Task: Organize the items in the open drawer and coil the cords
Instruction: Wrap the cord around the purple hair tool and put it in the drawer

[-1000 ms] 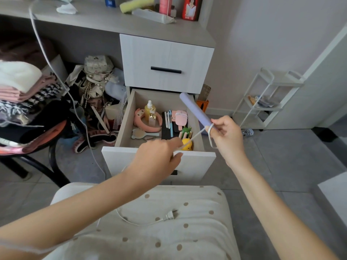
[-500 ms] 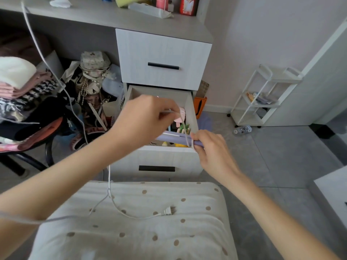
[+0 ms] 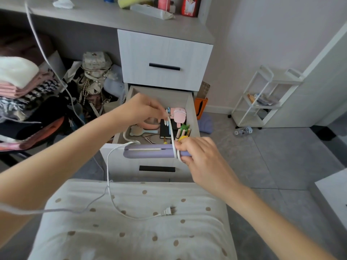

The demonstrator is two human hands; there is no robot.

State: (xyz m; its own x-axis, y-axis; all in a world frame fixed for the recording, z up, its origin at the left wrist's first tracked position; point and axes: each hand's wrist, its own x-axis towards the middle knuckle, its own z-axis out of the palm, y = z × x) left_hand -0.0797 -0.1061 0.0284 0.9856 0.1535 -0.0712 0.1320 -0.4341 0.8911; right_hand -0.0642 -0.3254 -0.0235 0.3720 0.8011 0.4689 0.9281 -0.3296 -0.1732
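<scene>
Swung down since a second ago, your purple hair straightener (image 3: 148, 151) is level across the open drawer's (image 3: 194, 117) front edge. Your right hand (image 3: 199, 156) grips its right end, fingers curled over the white cord (image 3: 171, 132) loops. Your left hand (image 3: 144, 109) pinches the cord taut above the drawer. The plug (image 3: 166, 212) rests on the dotted cushion (image 3: 131, 237). The red box's (image 3: 189, 6) print is too blurred to read.

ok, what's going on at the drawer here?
A person is winding a cord. The right hand grips a lilac straightener level in front of the open drawer. The left hand pinches the cord above it, taut. A couple of turns sit round the straightener. The rest trails to the plug on the cushion.
</scene>
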